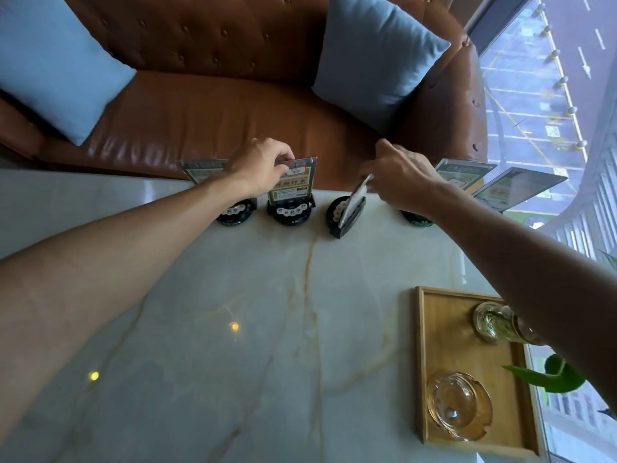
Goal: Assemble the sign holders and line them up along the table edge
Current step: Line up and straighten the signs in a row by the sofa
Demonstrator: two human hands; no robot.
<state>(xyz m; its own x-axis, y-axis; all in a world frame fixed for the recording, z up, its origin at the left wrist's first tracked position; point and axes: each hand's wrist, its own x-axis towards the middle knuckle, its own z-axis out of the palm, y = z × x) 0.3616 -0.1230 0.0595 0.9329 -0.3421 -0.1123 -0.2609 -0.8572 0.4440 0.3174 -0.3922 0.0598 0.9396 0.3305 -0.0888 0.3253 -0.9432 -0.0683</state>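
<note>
Several sign holders with round black bases stand along the far edge of the marble table (233, 329). My left hand (260, 167) pinches the top of the clear panel of the second sign holder (292, 192), which stands upright in its base. Behind my left wrist is the leftmost sign holder (230, 213). My right hand (400, 178) grips the top of the third sign holder's panel (355, 203), seen edge-on and turned sideways to the row. Two more sign holders are at the right: one (464, 172) behind my right hand, and the rightmost sign holder (517, 188) near the corner.
A wooden tray (434, 329) at the near right holds a glass ashtray (459, 406) and a glass vase (494, 322) with green leaves. A brown leather sofa (217, 105) with blue cushions stands beyond the table. A window runs along the right.
</note>
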